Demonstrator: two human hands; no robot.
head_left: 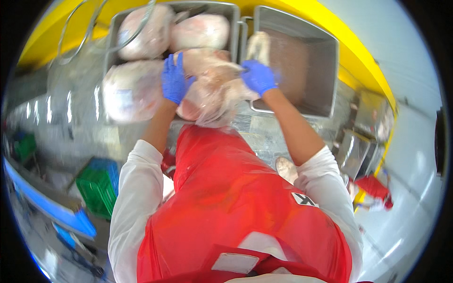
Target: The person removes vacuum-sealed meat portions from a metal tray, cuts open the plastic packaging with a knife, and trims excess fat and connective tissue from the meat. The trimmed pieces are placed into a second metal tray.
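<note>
My left hand (177, 80), in a blue glove, lies with fingers stretched out on a pale piece of wrapped meat (205, 87) in a metal bin (236, 28). My right hand (257, 75), also gloved, is closed on clear plastic wrap (231, 94) at that piece's right side, above the rims between the bins. Other wrapped pieces (130, 89) fill the rest of the left bin. A second metal bin (302, 61) stands to the right, with a blurred pale object (258, 45) at its left side, just beyond my right hand.
A hose or cable (66, 47) loops at upper left. Green crates (94, 188) and a blue-edged structure (47, 198) are at lower left. More metal bins (354, 151) stand at right, and another person in red (375, 188) is farther off.
</note>
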